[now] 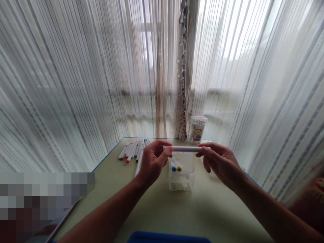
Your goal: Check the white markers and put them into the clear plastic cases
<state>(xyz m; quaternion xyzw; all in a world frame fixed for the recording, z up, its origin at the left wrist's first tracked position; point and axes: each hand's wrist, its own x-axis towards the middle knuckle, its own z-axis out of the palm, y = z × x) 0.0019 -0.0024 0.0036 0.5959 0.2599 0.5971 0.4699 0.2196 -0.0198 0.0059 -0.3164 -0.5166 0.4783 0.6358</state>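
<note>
A white marker is held level above the table between both hands. My left hand pinches its left end with curled fingers. My right hand pinches its right end. Just below the marker stands a clear plastic box on the pale green table; two markers with a blue and a yellow cap stand inside it. A row of several white markers with coloured caps lies on the table to the left of my left hand.
A clear lidded container with a red label stands at the table's far edge by the sheer striped curtains. A blue object shows at the near edge. A blurred patch covers the lower left corner.
</note>
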